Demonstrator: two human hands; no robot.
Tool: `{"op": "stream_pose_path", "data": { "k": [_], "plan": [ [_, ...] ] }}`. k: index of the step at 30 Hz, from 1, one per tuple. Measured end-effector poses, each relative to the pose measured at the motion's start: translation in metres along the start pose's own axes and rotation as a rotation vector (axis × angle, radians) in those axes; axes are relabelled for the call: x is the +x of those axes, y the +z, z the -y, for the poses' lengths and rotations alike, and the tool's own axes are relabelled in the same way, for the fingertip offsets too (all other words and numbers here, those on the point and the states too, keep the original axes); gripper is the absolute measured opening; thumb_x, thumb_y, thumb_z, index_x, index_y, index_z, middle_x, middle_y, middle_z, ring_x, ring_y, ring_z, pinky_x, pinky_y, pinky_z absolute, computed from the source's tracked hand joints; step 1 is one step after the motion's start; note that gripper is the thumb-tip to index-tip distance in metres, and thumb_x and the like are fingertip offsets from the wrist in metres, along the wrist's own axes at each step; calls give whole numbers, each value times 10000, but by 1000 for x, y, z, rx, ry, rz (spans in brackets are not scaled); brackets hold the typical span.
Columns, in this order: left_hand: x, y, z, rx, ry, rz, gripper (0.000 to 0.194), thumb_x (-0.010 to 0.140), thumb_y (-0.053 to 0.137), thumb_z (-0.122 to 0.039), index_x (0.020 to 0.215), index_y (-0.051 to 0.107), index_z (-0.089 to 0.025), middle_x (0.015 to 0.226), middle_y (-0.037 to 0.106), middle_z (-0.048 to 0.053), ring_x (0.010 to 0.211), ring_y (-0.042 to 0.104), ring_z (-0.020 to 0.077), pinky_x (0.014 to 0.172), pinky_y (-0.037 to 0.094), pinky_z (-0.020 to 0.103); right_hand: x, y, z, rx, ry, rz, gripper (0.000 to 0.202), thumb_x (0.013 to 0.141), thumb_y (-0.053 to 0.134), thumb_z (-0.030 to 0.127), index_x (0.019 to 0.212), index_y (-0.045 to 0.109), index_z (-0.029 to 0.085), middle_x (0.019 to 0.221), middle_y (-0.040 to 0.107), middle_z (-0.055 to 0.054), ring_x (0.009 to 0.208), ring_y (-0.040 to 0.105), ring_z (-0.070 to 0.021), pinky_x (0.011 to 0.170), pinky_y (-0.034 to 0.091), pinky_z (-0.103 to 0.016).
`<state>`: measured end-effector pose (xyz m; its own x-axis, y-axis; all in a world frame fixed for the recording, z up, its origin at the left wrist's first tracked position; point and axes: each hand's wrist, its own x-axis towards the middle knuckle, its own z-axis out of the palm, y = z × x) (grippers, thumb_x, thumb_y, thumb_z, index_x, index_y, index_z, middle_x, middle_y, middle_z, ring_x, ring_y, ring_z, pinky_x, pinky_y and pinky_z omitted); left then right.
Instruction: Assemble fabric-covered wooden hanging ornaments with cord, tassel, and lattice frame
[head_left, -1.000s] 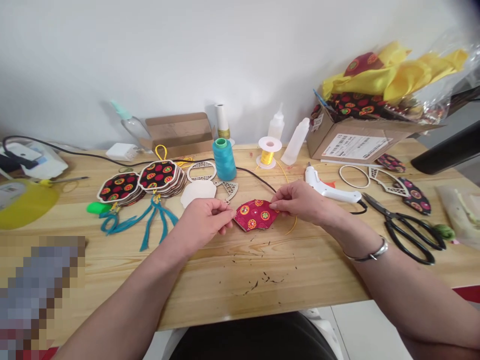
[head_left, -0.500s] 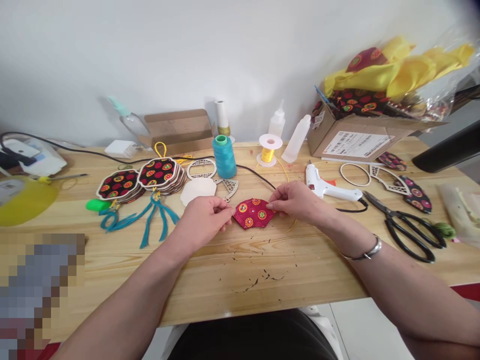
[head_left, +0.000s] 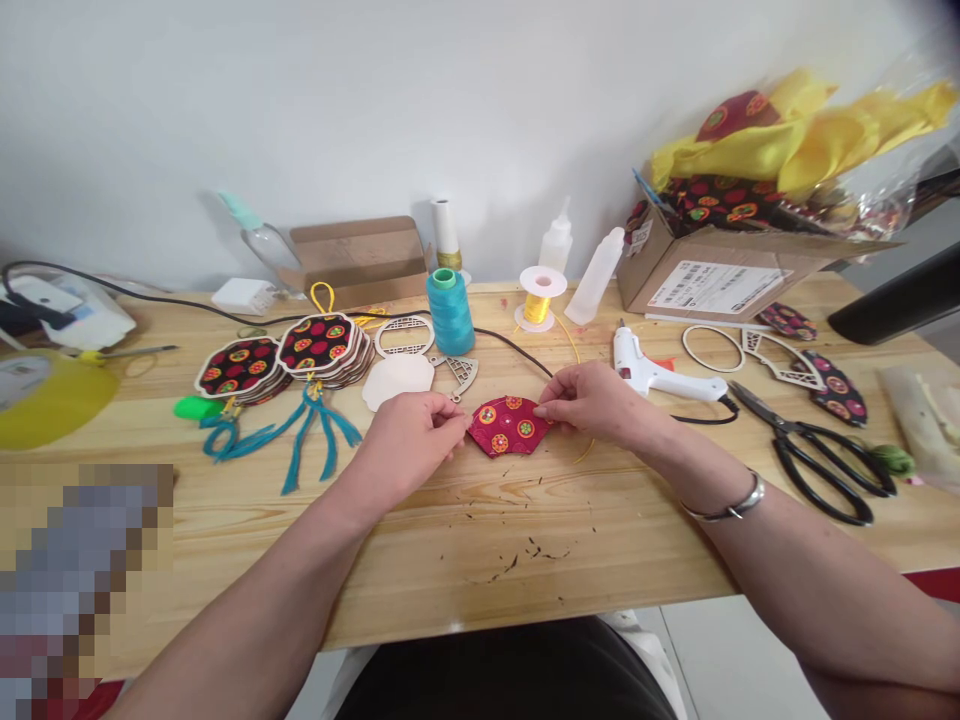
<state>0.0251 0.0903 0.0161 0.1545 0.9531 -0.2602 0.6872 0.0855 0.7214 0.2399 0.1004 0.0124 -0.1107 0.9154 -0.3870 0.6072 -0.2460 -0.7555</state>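
A fan-shaped piece of dark red patterned fabric (head_left: 510,427) with orange and yellow flower circles is held just above the wooden table, between both hands. My left hand (head_left: 421,432) pinches its left corner between thumb and forefinger. At the right corner, my right hand (head_left: 586,405) has the same kind of pinch, with the wrist wearing a silver bracelet. Behind the fabric lie a white scalloped plate (head_left: 398,382) and a latticed fan-shaped wooden frame (head_left: 457,375). A yellow cord partly passes behind my right hand.
Teal thread cone (head_left: 450,312), yellow cord spool (head_left: 538,302) and white glue gun (head_left: 660,370) stand or lie behind the hands. Black-handled scissors (head_left: 814,450) lie at right, below a carton (head_left: 720,270) of fabric. Stacked patterned plaques (head_left: 322,345) with teal tassels are at left. Dark scraps dot the tabletop (head_left: 420,570).
The whole view has shifted very slightly. Both hands keep their pinch on the fabric, which looks the same.
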Motion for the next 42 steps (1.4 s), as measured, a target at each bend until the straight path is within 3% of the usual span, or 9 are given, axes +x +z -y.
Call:
{"op": "stream_pose_path", "data": {
  "k": [20,42],
  "plan": [
    [1,2,0,231,9,-27,227,769,544,-367,751,707,-211,558,661,-8,567,615,190,602,425,290,2,2,-2,-68,-24,-28,131,732,688,174,618,626,161,467,569,36,432,481,-81,444,354,-221],
    [2,2,2,309,34,-46,212,783,542,-341,767,710,-212,564,669,-1,561,617,195,575,414,293,1,3,-2,-126,-43,-80,110,727,704,228,648,661,164,539,612,8,464,503,-91,451,373,-234]
  ]
}}
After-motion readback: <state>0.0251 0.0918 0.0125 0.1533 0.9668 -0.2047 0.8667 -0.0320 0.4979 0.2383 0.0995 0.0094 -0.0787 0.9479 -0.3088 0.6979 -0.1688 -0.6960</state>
